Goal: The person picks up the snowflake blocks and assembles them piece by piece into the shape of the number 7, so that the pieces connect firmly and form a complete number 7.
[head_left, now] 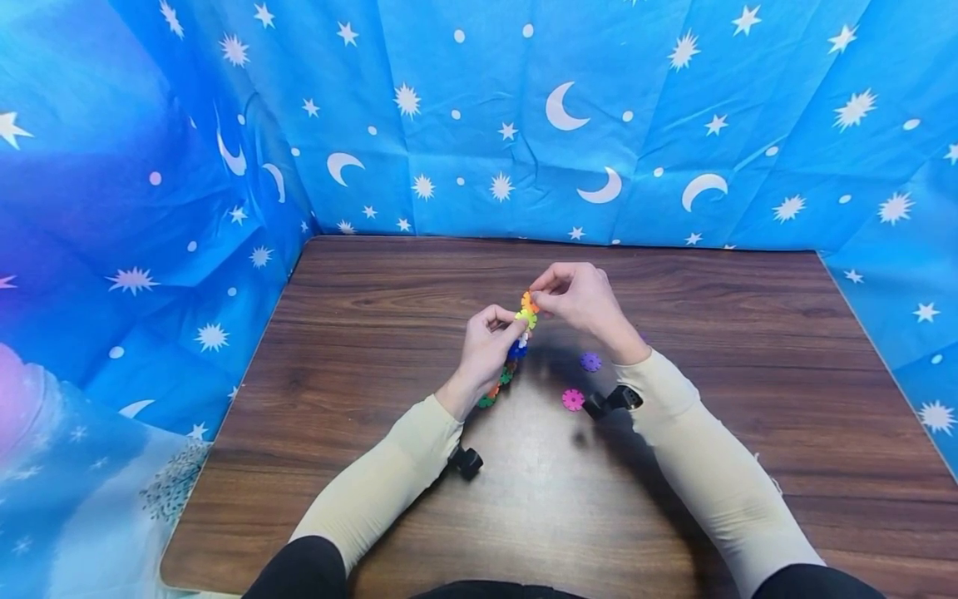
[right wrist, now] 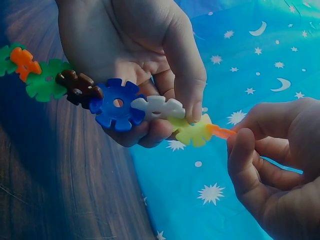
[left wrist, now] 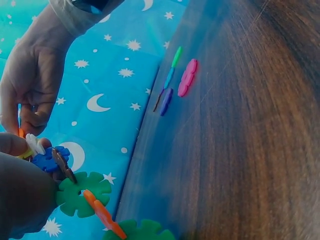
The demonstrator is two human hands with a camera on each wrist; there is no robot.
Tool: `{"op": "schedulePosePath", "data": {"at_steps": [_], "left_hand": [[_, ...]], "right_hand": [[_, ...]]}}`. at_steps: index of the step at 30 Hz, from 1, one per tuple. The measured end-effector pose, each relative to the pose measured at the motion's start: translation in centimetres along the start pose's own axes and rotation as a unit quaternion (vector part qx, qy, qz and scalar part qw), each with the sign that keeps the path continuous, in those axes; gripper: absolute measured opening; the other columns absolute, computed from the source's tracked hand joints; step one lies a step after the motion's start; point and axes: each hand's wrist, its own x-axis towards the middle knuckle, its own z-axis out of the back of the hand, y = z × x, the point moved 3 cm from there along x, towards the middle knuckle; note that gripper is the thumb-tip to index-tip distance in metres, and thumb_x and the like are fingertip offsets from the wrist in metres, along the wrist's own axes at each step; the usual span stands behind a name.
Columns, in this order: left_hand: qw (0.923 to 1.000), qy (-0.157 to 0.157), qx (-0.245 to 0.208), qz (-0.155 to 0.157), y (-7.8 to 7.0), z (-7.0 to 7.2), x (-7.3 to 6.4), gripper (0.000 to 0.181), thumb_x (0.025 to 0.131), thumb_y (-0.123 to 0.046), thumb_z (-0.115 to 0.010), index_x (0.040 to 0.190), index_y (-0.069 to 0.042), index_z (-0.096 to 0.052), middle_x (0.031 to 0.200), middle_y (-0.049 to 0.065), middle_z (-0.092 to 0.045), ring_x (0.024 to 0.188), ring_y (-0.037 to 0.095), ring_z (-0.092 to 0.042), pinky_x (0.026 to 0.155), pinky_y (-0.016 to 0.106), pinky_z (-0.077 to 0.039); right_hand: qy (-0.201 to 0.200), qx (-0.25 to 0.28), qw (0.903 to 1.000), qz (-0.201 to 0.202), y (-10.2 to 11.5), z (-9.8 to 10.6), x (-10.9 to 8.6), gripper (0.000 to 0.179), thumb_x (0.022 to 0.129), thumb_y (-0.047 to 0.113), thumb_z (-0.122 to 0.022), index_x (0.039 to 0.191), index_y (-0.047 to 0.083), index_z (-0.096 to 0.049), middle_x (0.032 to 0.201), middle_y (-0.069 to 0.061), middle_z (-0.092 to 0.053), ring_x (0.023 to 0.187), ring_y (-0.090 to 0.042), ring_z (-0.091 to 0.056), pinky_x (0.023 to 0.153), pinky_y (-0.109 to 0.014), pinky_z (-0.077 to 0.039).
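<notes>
A chain of notched snowflake discs hangs from my hands above the table. My left hand pinches the yellow disc between thumb and fingers. At the chain's upper end, my right hand pinches an orange disc, whose edge meets the yellow one. Below the yellow disc follow a white disc, a blue disc, a brown disc, a green disc, a second orange disc and another green disc. In the head view my left hand partly covers the chain's lower part.
On the wooden table lie a loose pink disc and a purple disc, near my right forearm. The left wrist view also shows green and light blue pieces beside them. A blue star-patterned cloth hangs behind the table.
</notes>
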Motion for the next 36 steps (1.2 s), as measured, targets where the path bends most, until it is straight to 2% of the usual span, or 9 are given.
{"op": "schedulePosePath", "data": {"at_steps": [8,16,21,28,36], "left_hand": [[1.0,0.001,0.005,-0.008,-0.1,0.1,0.1,0.022,0.085,0.01,-0.063,0.076,-0.01,-0.06,0.074,0.001,-0.067,0.064,0.014,-0.066,0.061,0.02,-0.056],[0.9993,-0.013,0.022,-0.027,-0.3,0.3,0.2,0.022,0.083,0.012,-0.065,0.075,-0.008,-0.062,0.076,0.001,-0.068,0.064,0.017,-0.067,0.061,0.021,-0.057],[0.9983,-0.021,0.041,-0.034,-0.4,0.3,-0.1,0.02,0.081,0.015,-0.065,0.074,-0.003,-0.061,0.074,0.004,-0.065,0.062,0.012,-0.065,0.058,0.019,-0.056],[0.9975,-0.022,0.05,-0.044,-0.1,0.2,0.0,0.01,0.081,0.015,-0.067,0.078,0.007,-0.061,0.079,0.017,-0.068,0.064,0.013,-0.067,0.061,0.021,-0.058],[0.9963,-0.019,0.077,-0.033,-0.2,0.1,-0.1,0.006,0.083,0.009,-0.068,0.082,0.006,-0.062,0.074,0.001,-0.066,0.066,0.01,-0.068,0.062,0.02,-0.057]], "right_hand": [[-0.005,-0.025,0.9996,0.015,0.1,-0.1,-0.2,0.003,0.083,0.017,-0.073,0.084,0.015,-0.075,0.075,-0.001,-0.072,0.063,-0.011,-0.065,0.053,-0.023,-0.05],[-0.023,-0.041,0.9985,0.03,0.7,-0.6,-0.5,0.004,0.083,0.016,-0.072,0.082,0.013,-0.075,0.073,-0.001,-0.072,0.063,-0.014,-0.064,0.055,-0.027,-0.049],[-0.022,-0.06,0.9976,0.025,0.2,-1.1,-0.6,0.005,0.081,0.016,-0.072,0.079,0.015,-0.075,0.071,0.002,-0.072,0.063,-0.011,-0.064,0.058,-0.027,-0.048],[-0.019,-0.056,0.9982,0.011,0.1,-1.4,-0.7,0.005,0.08,0.016,-0.071,0.078,0.015,-0.076,0.075,0.001,-0.074,0.065,-0.011,-0.065,0.057,-0.026,-0.049],[-0.004,-0.023,0.9996,-0.012,0.0,-1.1,-0.6,0.007,0.085,0.018,-0.072,0.084,0.012,-0.075,0.075,-0.003,-0.074,0.061,-0.01,-0.067,0.052,-0.022,-0.051]]}}
